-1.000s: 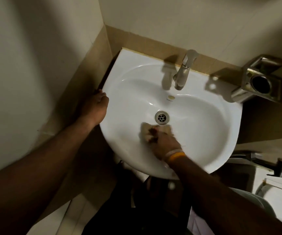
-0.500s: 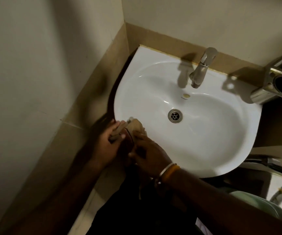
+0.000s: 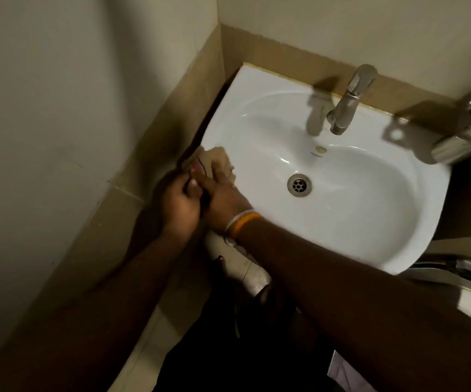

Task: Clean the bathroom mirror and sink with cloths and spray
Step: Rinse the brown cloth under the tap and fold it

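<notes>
A white ceramic wall-mounted sink fills the right half of the view, set into a corner of cream walls with a beige tile band running behind and along its left side. At the sink's far edge stands a brushed-metal single-lever tap, its spout pointing down into the basin and casting a shadow to its left. A round chrome drain with a perforated strainer sits in the middle of the bowl, and a small overflow hole lies between drain and tap. To the far right a shiny metal wall-mounted holder is partly cut off by the frame.

Both hands meet at the sink's near-left rim. The left hand is curled closed, its fingers wrapped around the near end of a pale beige crumpled cloth (the part inside the fist is hidden). The right hand lies just beside it, touching it, with the fingers bent down onto the same cloth and pressing it against the rim. The cloth bunches out beyond the fingertips, resting on the left rim where it meets the tile band, well apart from the drain. On the right wrist are a white and an orange band. Below the sink, a white pedestal shows between the forearms, with dark clothing beneath it.
</notes>
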